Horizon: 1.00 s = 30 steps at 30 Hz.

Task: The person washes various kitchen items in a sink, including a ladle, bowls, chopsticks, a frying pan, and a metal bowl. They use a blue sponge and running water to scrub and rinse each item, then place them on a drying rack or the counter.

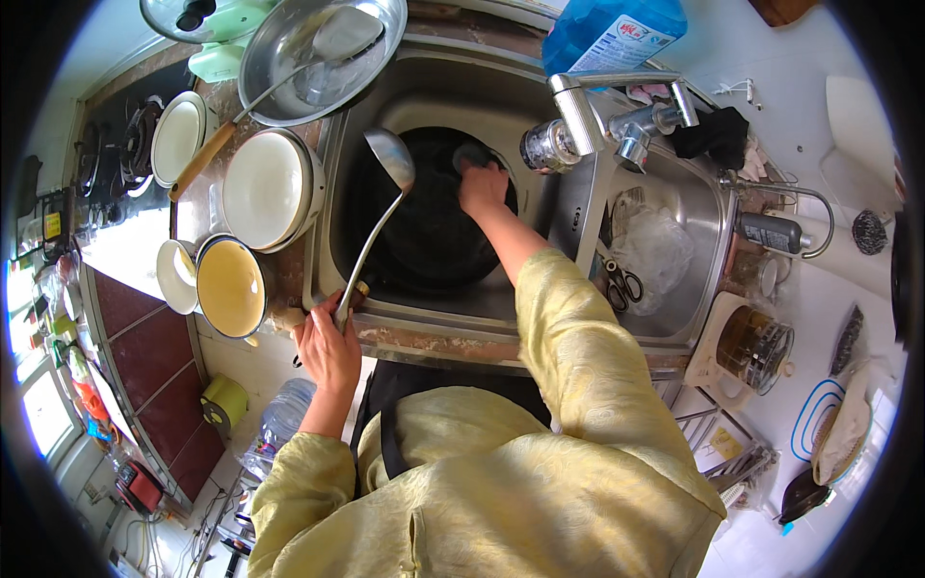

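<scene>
My left hand (329, 352) grips the handle of a metal ladle (372, 235) at the sink's front left edge. The ladle's bowl hangs over the left side of a black wok (426, 238), which lies in the left sink basin (462, 94). Inside the wok, towards its right wall, my right hand (484, 189) presses a dark scrubbing pad (470, 153) under its fingers. The pad is partly hidden by the hand. Beside my left hand a brown-tipped handle end (361, 288) shows; what it belongs to is unclear.
A chrome faucet (578, 115) reaches over the basin from the right. Scissors (623, 282) and a clear plastic bag (657, 249) lie in the right basin. White bowls (264, 189), a yellow enamel mug (231, 285) and a steel pan (289, 94) holding a spatula (348, 33) crowd the left counter.
</scene>
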Motion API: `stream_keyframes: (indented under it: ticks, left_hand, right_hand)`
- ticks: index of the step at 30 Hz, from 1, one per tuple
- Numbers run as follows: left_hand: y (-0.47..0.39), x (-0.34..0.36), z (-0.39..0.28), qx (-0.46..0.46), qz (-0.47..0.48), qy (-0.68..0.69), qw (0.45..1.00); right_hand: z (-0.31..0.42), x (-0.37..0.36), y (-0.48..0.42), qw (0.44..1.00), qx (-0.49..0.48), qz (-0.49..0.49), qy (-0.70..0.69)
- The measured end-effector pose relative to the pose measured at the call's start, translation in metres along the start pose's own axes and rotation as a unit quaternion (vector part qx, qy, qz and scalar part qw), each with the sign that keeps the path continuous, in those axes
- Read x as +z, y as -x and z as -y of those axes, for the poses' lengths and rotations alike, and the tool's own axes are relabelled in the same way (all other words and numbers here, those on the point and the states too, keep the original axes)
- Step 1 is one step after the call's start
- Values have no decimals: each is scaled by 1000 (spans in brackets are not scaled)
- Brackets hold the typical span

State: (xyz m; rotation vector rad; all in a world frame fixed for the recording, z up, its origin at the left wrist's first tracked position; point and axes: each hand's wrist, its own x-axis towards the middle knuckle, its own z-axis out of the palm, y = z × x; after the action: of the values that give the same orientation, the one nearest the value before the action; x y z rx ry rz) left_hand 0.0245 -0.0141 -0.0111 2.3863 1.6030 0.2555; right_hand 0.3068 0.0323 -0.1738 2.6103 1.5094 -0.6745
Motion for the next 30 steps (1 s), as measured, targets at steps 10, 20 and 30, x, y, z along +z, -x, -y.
stream_keyframes:
  ticks: [10, 20, 30]
  left_hand:
    - [0, 5, -3, -40, -1, 1, 999]
    - [-5, -2, -5, -30, 5, -7, 1000]
    - [-4, -7, 5, 26, 104, 2, 994]
  right_hand:
    - [42, 19, 69, 920, -166, 354, 29]
    - [83, 80, -31, 922, -207, 66, -322]
    - [-6, 13, 11, 958, 44, 18, -284]
